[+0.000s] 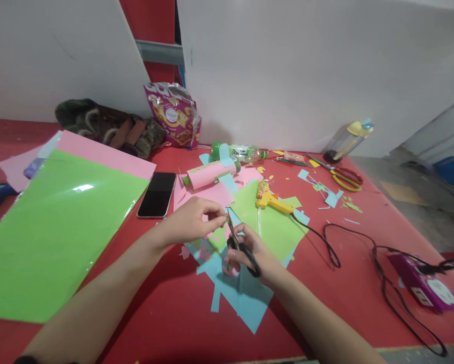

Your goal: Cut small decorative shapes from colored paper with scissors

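My right hand is closed around the black-handled scissors, with the blades pointing up and away toward my left fingertips. Thumb and forefinger of my left hand are pinched together at the blade tips; whatever they grip is too small to make out. Beneath both hands lie blue paper sheets, a green paper sheet and pink paper scraps. A yellow glue gun rests on the green sheet, just beyond my right hand. Left of my left hand lies a black-screened phone.
Green and pink sheets in a clear sleeve cover the table's left side. A pink-wrapped bottle, a green bottle and a snack bag stand behind. Larger scissors lie right, near a cable running to a purple box.
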Demonstrator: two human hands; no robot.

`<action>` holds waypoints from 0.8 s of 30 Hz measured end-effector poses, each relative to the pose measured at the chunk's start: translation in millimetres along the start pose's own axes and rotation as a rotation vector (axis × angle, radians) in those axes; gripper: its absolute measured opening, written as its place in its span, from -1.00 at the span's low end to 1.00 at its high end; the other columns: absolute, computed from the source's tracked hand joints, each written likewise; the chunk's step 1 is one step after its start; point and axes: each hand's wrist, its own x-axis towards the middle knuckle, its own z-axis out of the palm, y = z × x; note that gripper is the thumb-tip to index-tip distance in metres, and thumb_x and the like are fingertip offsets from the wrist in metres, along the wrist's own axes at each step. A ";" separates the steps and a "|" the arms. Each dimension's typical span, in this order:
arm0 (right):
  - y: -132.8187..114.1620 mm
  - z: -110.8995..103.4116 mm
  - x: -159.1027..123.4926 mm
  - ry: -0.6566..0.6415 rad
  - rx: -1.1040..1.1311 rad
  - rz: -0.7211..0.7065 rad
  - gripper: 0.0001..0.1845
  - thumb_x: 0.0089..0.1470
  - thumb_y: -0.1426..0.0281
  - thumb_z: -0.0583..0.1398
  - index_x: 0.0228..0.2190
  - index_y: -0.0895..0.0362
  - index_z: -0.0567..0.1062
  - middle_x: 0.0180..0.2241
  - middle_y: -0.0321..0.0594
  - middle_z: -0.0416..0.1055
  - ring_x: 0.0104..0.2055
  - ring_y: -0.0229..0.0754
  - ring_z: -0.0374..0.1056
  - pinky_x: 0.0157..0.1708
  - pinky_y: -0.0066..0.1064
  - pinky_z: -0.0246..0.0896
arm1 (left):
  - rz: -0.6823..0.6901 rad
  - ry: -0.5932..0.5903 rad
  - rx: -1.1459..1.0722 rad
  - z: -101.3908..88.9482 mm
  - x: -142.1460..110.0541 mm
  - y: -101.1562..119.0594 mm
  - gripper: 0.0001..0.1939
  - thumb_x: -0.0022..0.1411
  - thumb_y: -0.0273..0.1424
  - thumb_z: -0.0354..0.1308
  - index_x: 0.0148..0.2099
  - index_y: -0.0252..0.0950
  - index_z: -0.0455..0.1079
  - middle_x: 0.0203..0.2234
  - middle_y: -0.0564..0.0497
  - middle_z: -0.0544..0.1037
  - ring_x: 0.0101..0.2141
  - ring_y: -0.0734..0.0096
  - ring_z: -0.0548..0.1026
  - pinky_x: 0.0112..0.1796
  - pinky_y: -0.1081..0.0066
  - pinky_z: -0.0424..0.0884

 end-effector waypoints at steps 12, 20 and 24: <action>1.9 -1.6 0.8 -0.092 0.081 -0.013 -0.57 -0.20 0.28 0.26 -0.40 0.07 0.09 -0.59 -0.50 0.14 -0.67 -0.44 0.13 -0.61 -0.46 0.13 | -0.060 -0.044 -0.032 -1.2 -2.3 2.5 -0.77 0.07 -0.38 -0.06 -0.56 -0.37 0.27 -0.65 0.08 0.35 -0.55 0.54 0.30 -0.49 0.57 0.19; 2.1 -2.8 0.4 -0.093 0.059 0.005 -0.59 -0.19 0.30 0.25 -0.41 0.07 0.10 -0.58 -0.50 0.14 -0.68 -0.42 0.18 -0.61 -0.46 0.13 | -0.066 -0.026 0.029 -1.3 -1.8 2.4 -0.78 0.05 -0.40 -0.05 -0.56 -0.37 0.29 -0.66 0.08 0.36 -0.57 0.55 0.29 -0.51 0.58 0.17; 1.6 -2.8 0.1 -0.079 0.029 0.016 -0.60 -0.19 0.30 0.25 -0.42 0.08 0.11 -0.60 -0.50 0.15 -0.68 -0.42 0.20 -0.61 -0.48 0.11 | -0.061 -0.030 0.017 -1.9 -2.4 1.5 -0.79 0.03 -0.40 -0.04 -0.56 -0.36 0.31 -0.68 0.10 0.35 -0.58 0.55 0.29 -0.53 0.58 0.17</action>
